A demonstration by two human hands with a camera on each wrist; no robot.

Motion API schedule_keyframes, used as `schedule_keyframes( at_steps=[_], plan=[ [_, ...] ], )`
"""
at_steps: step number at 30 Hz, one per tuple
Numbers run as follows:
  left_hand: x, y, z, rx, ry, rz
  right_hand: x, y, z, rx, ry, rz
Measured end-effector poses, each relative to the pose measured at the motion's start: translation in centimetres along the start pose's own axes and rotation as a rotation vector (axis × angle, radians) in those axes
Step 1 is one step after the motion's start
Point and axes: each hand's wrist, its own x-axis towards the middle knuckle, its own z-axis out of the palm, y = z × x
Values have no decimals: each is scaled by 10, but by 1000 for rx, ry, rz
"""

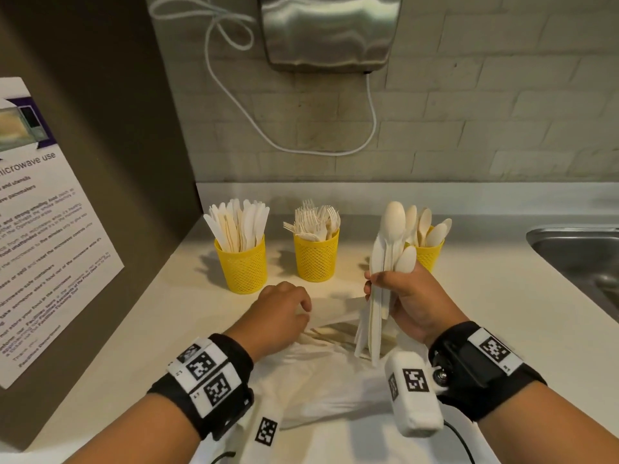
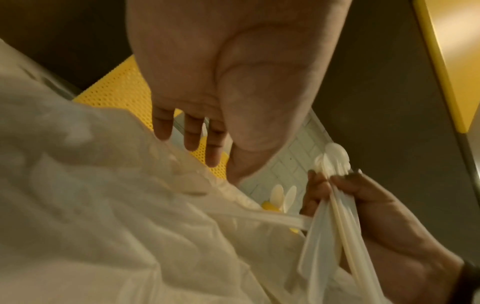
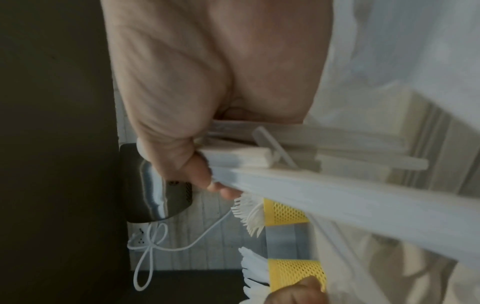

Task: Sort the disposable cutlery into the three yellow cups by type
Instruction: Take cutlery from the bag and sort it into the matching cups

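**A:** What are the hands doing right now?

**B:** The right hand [image 1: 407, 298] is wrapped around a bundle of white spoons [image 1: 390, 249], bowls pointing up and handles hanging below the fist. The left hand [image 1: 281, 313] sits to its left, fingers bent down onto a crumpled white bag [image 1: 321, 383] on the counter [image 1: 502, 346]. The wrist view shows those fingers reaching toward the plastic; whether they pinch anything, I cannot tell.

**A:** Where do the spoons go?

**B:** Three yellow cups stand beyond the hands. The spoon cup [image 1: 427, 254] is directly behind the right hand's bundle and already holds spoons. The fork cup [image 1: 316, 257] is beyond the gap between the hands, and the knife cup [image 1: 242, 264] is beyond the left hand.

**A:** How should this step be done well?

**B:** My judgement: lift the bundle until the handle ends clear the rim, then lower them straight in, handles first. The handles fan out below the fist, so squaring them up first would help. The cup looks light and is already quite full, so a sideways nudge could tip it. More cutlery seems to lie in the bag under the left hand.
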Motion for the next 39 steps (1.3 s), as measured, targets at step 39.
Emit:
schedule_keyframes(
  at_steps=[39],
  plan=[
    [31,18,-75,-1069,228,-114,10,11,28,351,-32,308]
  ],
)
